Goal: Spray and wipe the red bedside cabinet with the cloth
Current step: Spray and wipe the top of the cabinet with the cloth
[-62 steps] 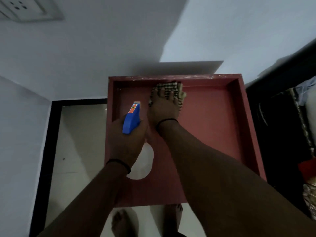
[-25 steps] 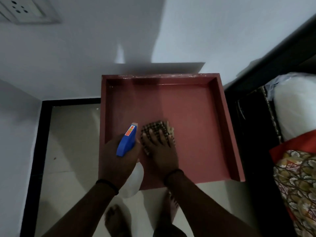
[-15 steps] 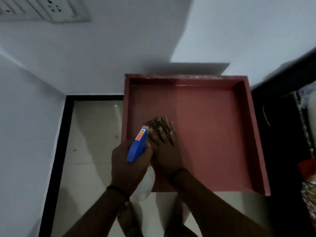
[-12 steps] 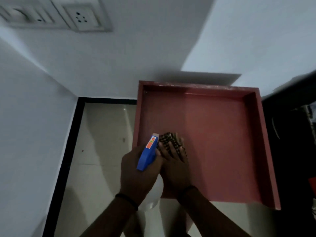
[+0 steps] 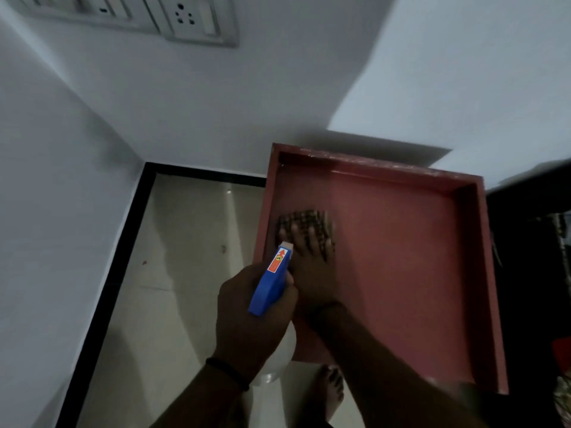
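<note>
The red bedside cabinet (image 5: 401, 257) has a raised rim around its flat top and fills the right half of the view. A checked cloth (image 5: 304, 222) lies on the top near the left rim. My right hand (image 5: 312, 261) presses flat on the cloth with fingers spread and straight. My left hand (image 5: 250, 316) grips a spray bottle (image 5: 272, 281) with a blue trigger head, held just left of the right hand over the cabinet's left edge. The bottle's white body shows below my left hand.
A white wall with a socket panel (image 5: 173, 20) stands behind the cabinet. Pale tiled floor (image 5: 185, 273) with a black skirting lies to the left. A dark bed frame (image 5: 537, 273) adjoins the cabinet's right side. My bare foot (image 5: 332, 393) shows below.
My right hand slid the cloth from the back rim toward the front, then a little back up along the left side. The left hand kept the bottle beside it. The view shifted left.
</note>
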`<state>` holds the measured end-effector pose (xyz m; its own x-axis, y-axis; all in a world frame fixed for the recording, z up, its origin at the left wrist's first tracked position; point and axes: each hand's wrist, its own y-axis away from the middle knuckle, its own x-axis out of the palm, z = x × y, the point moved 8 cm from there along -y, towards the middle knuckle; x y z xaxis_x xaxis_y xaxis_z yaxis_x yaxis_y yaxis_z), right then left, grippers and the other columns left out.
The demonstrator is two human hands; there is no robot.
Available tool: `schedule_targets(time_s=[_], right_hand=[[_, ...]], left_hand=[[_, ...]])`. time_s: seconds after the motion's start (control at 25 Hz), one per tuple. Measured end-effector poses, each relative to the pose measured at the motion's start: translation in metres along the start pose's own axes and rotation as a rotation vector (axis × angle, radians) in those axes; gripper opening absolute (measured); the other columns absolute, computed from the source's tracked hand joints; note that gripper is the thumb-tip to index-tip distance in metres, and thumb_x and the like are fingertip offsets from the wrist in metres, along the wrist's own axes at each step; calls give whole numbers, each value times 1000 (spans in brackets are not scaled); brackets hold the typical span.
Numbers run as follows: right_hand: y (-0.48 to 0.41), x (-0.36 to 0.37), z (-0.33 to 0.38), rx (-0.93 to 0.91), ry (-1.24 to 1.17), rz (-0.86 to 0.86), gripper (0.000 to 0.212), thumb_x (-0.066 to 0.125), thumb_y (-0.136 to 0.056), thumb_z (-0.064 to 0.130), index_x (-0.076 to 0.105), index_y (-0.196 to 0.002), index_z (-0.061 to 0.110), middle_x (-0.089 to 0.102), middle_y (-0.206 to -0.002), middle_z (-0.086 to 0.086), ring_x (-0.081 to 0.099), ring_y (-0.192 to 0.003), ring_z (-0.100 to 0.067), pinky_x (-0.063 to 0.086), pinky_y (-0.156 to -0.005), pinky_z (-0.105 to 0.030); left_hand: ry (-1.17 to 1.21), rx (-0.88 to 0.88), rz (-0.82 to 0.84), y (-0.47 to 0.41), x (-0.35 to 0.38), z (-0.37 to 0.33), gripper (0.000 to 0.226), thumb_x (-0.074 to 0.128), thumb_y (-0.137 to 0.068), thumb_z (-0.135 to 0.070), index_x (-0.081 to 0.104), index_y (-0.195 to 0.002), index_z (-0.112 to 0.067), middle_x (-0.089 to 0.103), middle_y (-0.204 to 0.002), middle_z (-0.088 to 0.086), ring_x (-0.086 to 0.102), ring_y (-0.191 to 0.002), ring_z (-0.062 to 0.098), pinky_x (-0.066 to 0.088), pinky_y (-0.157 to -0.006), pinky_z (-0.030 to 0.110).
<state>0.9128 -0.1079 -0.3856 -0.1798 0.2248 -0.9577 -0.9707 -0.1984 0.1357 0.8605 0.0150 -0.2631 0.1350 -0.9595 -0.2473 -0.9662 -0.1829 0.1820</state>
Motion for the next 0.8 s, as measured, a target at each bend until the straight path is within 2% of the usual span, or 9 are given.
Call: schedule_targets(time_s=[0.04,0.12,0.2,0.28,0.36,0.48,0.64,0.72,0.8], right_hand=[[42,-1,5,-11,-37,-39,65,29,-101,49,0,-157,36,15,-164,5,29,-146,-33,21,-113,-55],[94,-9,16,-38,-146,-47,61,10,-103,53,-5,-157,31,6,-166,7,34,-144,-27,28,-109,-52],[101,-15,15,-45,-173,-88,61,7,-103,54,-5,-157,30,4,-165,9,32,-143,-23,28,-109,-51],[63,-18,-5,-24,-117,-133,61,18,-103,51,-3,-157,35,20,-161,7,32,-143,-24,24,-111,-50],[-4,-22,-41,15,-26,-63,64,35,-97,46,11,-155,39,29,-160,5,29,-146,-27,18,-115,-48],[-41,-12,-90,126,15,91,57,38,-99,40,22,-154,41,15,-164,10,10,-152,-26,7,-120,-49],[83,-2,-87,193,-44,2,60,34,-95,47,25,-154,40,18,-163,11,11,-152,-26,18,-117,-55],[152,3,-76,166,-52,21,62,40,-94,42,25,-154,39,19,-163,11,14,-152,-24,21,-115,-53],[158,-4,-85,163,-79,8,62,42,-93,40,28,-153,39,23,-162,11,18,-151,-24,22,-115,-52]], left_hand=[[3,-1,1,-2,2,-4,17,64,-74,-41,69,-84,-28,67,-69,7,64,-55,30,55,-60,55],[-28,17,19,-8,11,-16,19,62,-73,-41,68,-76,-23,64,-62,9,63,-52,27,54,-60,53],[-54,44,79,-14,26,-22,23,61,-74,-41,66,-72,-19,61,-57,10,61,-51,28,53,-59,51],[-77,68,114,-19,37,-27,31,60,-77,-42,65,-71,-12,59,-55,13,59,-50,31,51,-57,49],[-107,101,146,-24,51,-29,35,60,-80,-38,63,-70,-5,58,-54,15,56,-49,34,50,-56,50],[-146,118,161,-30,71,-24,28,64,-85,-23,59,-67,-2,58,-52,16,57,-47,33,49,-54,46],[-114,70,179,-24,88,-19,25,66,-90,-1,57,-68,6,57,-54,24,57,-49,36,48,-47,30],[-94,24,177,-20,95,-14,23,66,-90,1,57,-68,6,57,-55,24,59,-52,40,48,-49,33],[-87,14,171,-18,101,-8,22,67,-89,1,58,-69,3,56,-54,22,59,-51,42,50,-51,41]])
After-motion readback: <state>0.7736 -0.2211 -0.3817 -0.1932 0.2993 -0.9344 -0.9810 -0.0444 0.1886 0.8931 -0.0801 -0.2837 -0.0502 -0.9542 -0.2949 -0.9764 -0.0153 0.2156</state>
